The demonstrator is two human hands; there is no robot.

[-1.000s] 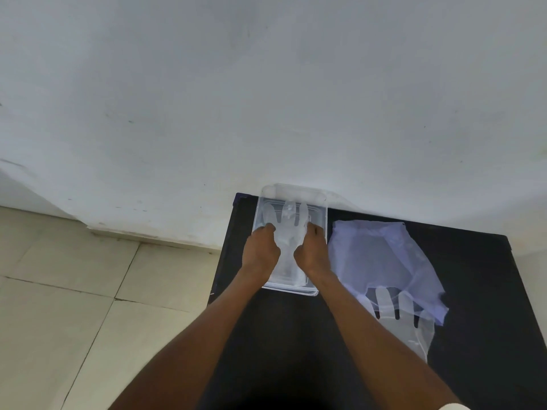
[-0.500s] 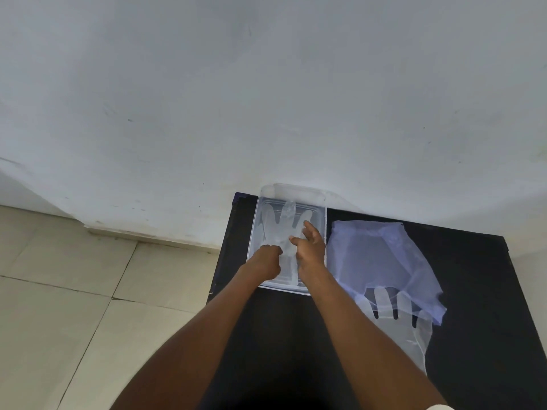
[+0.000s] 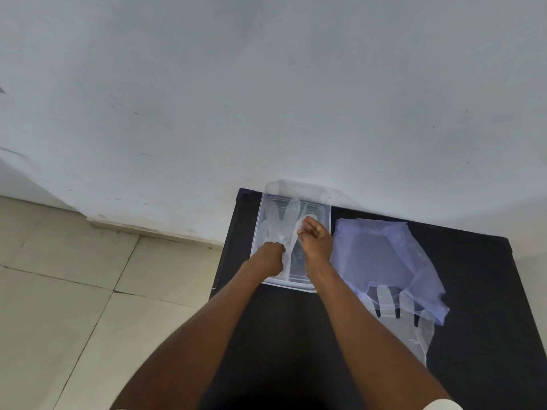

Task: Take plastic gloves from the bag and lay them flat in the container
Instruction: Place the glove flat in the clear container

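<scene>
In the head view a black table point(image 3: 488, 261) stands against a white wall point(image 3: 266, 84), with pale floor tiles point(image 3: 59, 291) to its left. At the table's far-left corner, about 11 o'clock from its middle, sits a clear rectangular container point(image 3: 325, 214), its far end touching the wall. A clear plastic glove point(image 3: 281, 223) lies inside it, fingers spread toward 12 o'clock and cuff toward 6 o'clock. The left hand point(image 3: 270, 258) rests at the near-left part of the container, its grip curled closed with the fingertips pressing down on the cuff end of the glove. The right hand point(image 3: 315, 241) is over the right side of the container at about 3 o'clock from the glove's palm; its grip is narrowed to a pinch, thumb and fingers drawn together on a fold at the glove's right edge, though how much film it has hold of is too faint to tell. Just beside the container at 3 o'clock lies a bluish translucent bag point(image 3: 381, 258), flattened on the table with its mouth toward 5 o'clock. A second clear glove point(image 3: 414, 329) sticks out of that mouth, its fingers tucked under the bag's edge and its cuff pointing toward 5 o'clock.
</scene>
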